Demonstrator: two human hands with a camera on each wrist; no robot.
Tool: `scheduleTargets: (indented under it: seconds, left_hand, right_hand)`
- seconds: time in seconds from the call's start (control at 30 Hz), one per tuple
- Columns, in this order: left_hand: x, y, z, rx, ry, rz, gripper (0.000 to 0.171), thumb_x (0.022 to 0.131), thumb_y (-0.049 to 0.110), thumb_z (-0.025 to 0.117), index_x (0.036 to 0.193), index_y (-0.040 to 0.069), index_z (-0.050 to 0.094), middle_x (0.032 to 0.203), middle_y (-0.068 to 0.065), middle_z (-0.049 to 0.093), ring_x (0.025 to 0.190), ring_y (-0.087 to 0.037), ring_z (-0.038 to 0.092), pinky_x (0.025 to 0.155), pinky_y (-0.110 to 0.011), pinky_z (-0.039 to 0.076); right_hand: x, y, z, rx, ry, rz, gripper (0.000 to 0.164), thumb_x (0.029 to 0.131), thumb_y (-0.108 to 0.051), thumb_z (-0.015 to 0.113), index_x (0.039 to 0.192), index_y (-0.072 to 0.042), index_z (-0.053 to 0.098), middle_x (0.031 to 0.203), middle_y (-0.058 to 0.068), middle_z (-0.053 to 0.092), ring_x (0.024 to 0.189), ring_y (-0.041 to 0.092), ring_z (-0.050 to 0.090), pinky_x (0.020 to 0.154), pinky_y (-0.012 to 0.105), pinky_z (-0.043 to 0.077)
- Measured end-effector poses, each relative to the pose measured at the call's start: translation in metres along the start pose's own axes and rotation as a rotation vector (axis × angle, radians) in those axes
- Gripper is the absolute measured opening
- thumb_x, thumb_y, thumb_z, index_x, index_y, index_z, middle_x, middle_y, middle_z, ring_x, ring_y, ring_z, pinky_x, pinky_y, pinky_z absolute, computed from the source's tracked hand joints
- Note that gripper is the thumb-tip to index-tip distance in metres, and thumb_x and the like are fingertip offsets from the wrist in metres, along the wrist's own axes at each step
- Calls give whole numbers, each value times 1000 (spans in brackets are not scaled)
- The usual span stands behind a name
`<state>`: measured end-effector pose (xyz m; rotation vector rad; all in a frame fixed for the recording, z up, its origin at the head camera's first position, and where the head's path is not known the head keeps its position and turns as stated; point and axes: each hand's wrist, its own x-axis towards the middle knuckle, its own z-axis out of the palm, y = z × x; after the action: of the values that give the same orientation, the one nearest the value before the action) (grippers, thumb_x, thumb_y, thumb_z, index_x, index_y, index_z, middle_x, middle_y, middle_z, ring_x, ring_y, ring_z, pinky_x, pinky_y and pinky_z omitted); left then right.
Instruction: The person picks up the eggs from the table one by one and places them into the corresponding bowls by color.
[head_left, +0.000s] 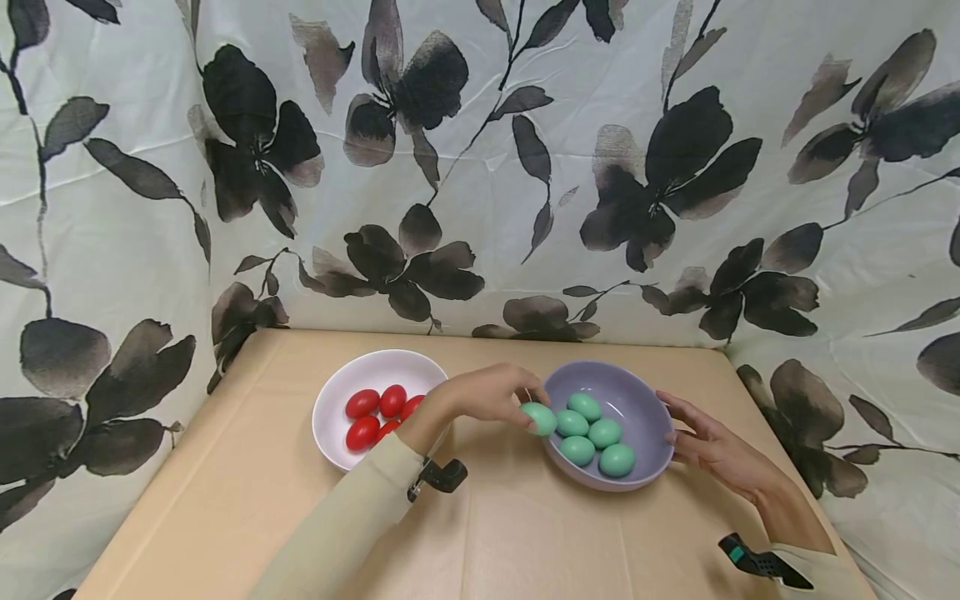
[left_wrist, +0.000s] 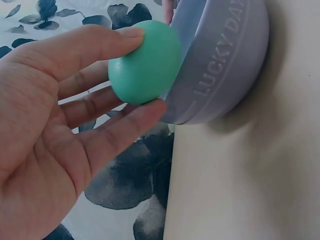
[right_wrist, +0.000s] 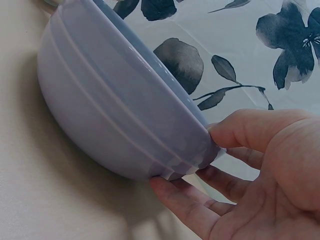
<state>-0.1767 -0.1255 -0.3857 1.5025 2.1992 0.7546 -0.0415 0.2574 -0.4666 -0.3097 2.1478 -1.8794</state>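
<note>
My left hand (head_left: 497, 395) pinches a green egg (head_left: 538, 419) between thumb and fingers, at the left rim of a purple bowl (head_left: 651, 467). In the left wrist view the held egg (left_wrist: 145, 62) appears beside the bowl's outer wall (left_wrist: 227, 65), which bears raised lettering. Several more green eggs (head_left: 604, 432) lie inside this bowl. On its right side my right hand (head_left: 720, 454) holds the bowl, its thumb and fingertips against the rim and outer wall (right_wrist: 110, 100). The held egg's far side is hidden.
To the left, a white bowl (head_left: 327, 417) holds several red eggs (head_left: 363, 403), partly covered by my left forearm. Both bowls stand on a tan table (head_left: 540, 542). Behind and beside it hangs a white cloth (head_left: 510, 200) with dark flowers.
</note>
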Motion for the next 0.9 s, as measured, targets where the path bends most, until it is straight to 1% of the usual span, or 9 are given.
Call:
scheduleTargets:
  seconds: [0.2, 0.33, 0.43, 0.7, 0.9]
  left_hand:
    - [10, 0, 0, -8, 65, 34, 33, 86, 11, 73, 119, 14, 72, 113, 5, 69, 102, -10, 65, 93, -23, 52]
    - [19, -2, 3, -18, 85, 47, 34, 86, 12, 74, 120, 13, 72, 115, 4, 68, 102, -10, 65, 94, -28, 54]
    - [26, -3, 6, -12, 95, 58, 35, 87, 13, 75, 121, 12, 72, 116, 2, 68, 102, -10, 64, 94, -30, 54]
    - [44, -3, 14, 31, 106, 88, 35, 86, 15, 77, 121, 10, 72, 113, 3, 69, 100, -6, 62, 95, -26, 52]
    - [53, 1, 20, 43, 79, 100, 35, 87, 14, 76, 122, 9, 71, 117, -1, 70, 103, -7, 63, 96, -24, 51]
  right_hand:
    - [0, 0, 0, -2, 0, 2, 71, 105, -1, 46, 163, -7, 6, 165, 27, 3, 131, 11, 55, 99, 36, 54]
    - [0, 0, 0, -19, 4, 2, 70, 105, -2, 47, 163, -7, 7, 165, 27, 3, 131, 10, 55, 98, 38, 54]
    - [0, 0, 0, -27, 10, 5, 70, 105, -3, 48, 163, -8, 9, 165, 26, 4, 130, 9, 54, 98, 38, 54]
    - [1, 0, 1, -30, 18, 16, 71, 104, -3, 49, 163, -9, 10, 166, 25, 5, 131, 8, 53, 98, 39, 54]
    - [0, -1, 2, -27, 22, 24, 71, 104, -3, 49, 163, -10, 10, 166, 25, 5, 131, 9, 53, 98, 39, 54]
